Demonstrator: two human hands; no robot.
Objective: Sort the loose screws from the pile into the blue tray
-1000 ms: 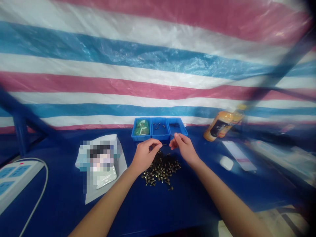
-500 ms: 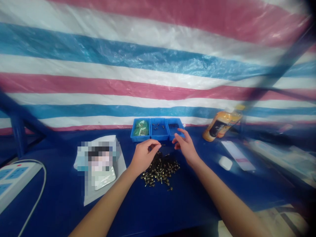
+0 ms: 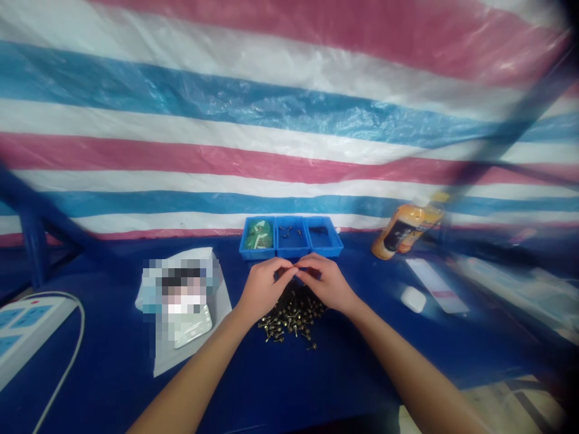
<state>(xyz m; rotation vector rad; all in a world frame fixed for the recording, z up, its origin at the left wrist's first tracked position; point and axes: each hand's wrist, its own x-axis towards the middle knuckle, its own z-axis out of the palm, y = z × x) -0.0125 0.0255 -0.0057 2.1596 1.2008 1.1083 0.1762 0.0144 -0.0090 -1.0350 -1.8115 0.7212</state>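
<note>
Over a heap of small brass-coloured screws point(image 3: 296, 313), the fingertips of both hands meet. My left hand point(image 3: 266, 286) is closed in a pinch on a thin screw, whose end stuck out from the fingers a moment ago and is now covered. My right hand point(image 3: 328, 283) is also pinched, its thumb and forefinger at that same covered end. Just beyond the hands stand three blue bins in a row. The left bin point(image 3: 257, 254) holds a green bag, the middle bin point(image 3: 293, 246) several screws, and the right bin point(image 3: 326, 244) some dark small pieces.
To the left lie a white sheet point(image 3: 165, 355) with a white device point(image 3: 194, 328) and a power strip point(image 3: 34, 331) with its cable. On the right are a leaning orange bottle point(image 3: 400, 229), a white case point(image 3: 413, 298) and a phone-like slab point(image 3: 436, 284). A striped tarp point(image 3: 271, 138) hangs behind the blue table.
My right hand has moved left and closed from spread fingers to a pinch, meeting my left fingertips. The left hand has stayed in place, and the screw's end is now hidden.
</note>
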